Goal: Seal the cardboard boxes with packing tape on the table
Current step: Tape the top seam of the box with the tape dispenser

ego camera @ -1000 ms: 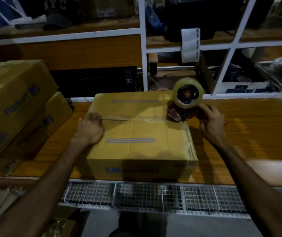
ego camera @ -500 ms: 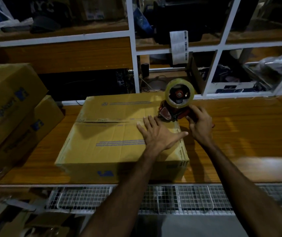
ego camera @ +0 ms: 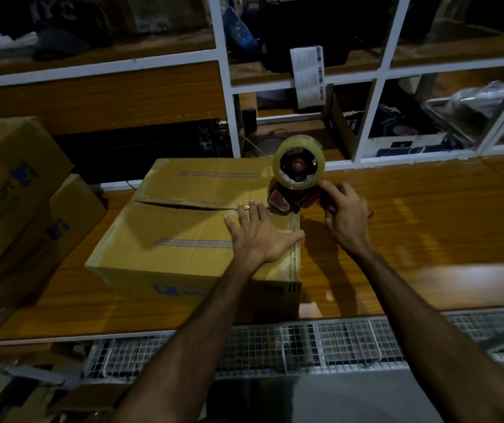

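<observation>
Stacked boxes (ego camera: 15, 203) sit far left on my table (ego camera: 412, 227); the cardboard box (ego camera: 183, 227) lies centre. My left hand (ego camera: 257, 236) presses flat, fingers spread, near its seam. My right hand (ego camera: 345, 215) grips the tape dispenser (ego camera: 296, 178) at the box's right edge.

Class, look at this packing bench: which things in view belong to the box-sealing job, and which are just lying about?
In the job:
- cardboard box, flaps shut, seam untaped
- tape dispenser at the seam's right end
- left hand flat on the box
- right hand gripping the dispenser

Lying about:
- stacked boxes at left
- paper labels on the shelf frame
- dark cap on the shelf
</observation>
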Action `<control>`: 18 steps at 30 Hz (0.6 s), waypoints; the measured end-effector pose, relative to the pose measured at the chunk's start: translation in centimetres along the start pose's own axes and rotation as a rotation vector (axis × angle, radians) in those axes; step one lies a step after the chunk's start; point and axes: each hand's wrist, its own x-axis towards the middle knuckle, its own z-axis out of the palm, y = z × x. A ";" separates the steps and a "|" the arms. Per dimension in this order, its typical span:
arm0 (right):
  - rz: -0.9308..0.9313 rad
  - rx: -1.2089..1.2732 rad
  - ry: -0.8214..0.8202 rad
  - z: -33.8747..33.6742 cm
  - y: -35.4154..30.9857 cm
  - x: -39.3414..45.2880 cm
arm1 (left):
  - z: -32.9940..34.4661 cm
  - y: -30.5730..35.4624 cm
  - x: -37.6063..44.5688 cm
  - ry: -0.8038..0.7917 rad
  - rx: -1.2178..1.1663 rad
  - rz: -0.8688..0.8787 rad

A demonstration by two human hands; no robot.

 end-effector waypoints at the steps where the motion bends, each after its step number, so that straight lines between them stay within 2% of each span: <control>1: -0.005 -0.009 0.002 -0.2 -0.1 0.0 | 0.0 -0.2 0.1 -0.001 0.006 0.007; 8: -0.035 -0.082 0.044 -1.7 -0.1 -0.3 | 0.1 -1.5 0.3 -0.014 0.030 0.052; 18: 0.060 -0.194 0.072 -7.2 6.7 -2.6 | -0.4 -3.0 0.9 -0.040 0.058 0.079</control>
